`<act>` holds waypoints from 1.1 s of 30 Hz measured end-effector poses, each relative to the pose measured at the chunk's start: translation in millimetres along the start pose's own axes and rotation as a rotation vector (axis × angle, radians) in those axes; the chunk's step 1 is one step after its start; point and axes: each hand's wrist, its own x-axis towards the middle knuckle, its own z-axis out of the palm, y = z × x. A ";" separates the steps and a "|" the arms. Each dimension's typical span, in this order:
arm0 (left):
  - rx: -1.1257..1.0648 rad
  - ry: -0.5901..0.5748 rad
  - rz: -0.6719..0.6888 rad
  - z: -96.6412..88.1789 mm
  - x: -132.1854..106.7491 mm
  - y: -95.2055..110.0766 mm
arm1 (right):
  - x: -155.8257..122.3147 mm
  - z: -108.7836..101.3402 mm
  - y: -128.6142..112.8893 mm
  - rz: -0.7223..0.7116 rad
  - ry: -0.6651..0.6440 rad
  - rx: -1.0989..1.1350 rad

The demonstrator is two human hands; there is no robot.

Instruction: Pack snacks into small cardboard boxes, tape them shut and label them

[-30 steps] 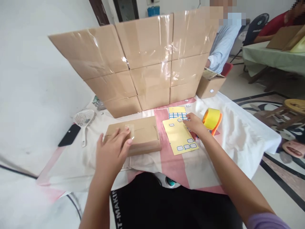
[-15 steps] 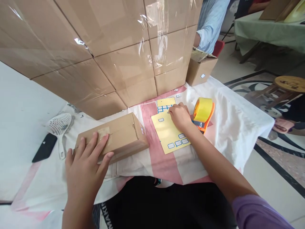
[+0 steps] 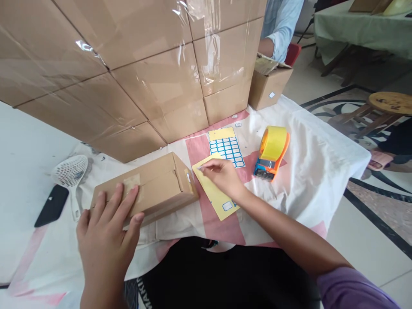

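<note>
My left hand lies with spread fingers on the top and near edge of a closed cardboard box, pressing on it without gripping. My right hand is over a yellow sticker backing sheet, thumb and fingertips pinched on a small white sticker at the sheet's upper left corner. Whether the sticker is fully off the sheet is hard to tell. Behind the hand lies a second sheet with rows of blue-edged stickers. A white sticker shows on the box's right end.
An orange and blue tape dispenser with yellow tape is at right. Taped cardboard boxes form a wall behind. At left are a white slotted skimmer and a black phone. Another person's sleeve appears beyond an opened box.
My right hand has moved left and nearer, from the far edge of the yellow sheet to its upper left corner, uncovering the sticker rows. My left hand stays on the box. The view has shifted slightly.
</note>
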 end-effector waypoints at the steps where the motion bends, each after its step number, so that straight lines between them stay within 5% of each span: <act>1: -0.002 0.008 -0.001 0.3 -0.3 -0.1 | -4.4 8.3 4.5 0.046 -0.022 0.085; 5: -0.020 0.044 -0.010 1.2 -0.5 0.3 | -14.9 27.1 14.4 0.194 -0.033 0.273; 12: -0.037 0.037 -0.036 0.2 -0.1 1.9 | -27.6 39.7 17.3 0.175 -0.008 0.287; 17: -0.018 0.046 -0.030 0.8 0.5 2.2 | -24.4 25.7 9.4 0.057 -0.173 0.034; 21: -0.020 0.063 -0.031 2.6 -0.4 -0.4 | -16.1 7.9 3.1 0.058 -0.127 -0.053; 27: -0.118 0.078 0.040 0.3 -2.6 -20.1 | -19.5 5.6 7.4 -0.119 -0.670 -0.188; 33: -0.215 0.107 0.081 -0.7 -12.1 -31.5 | -35.0 23.9 -2.8 -0.292 -0.583 -0.266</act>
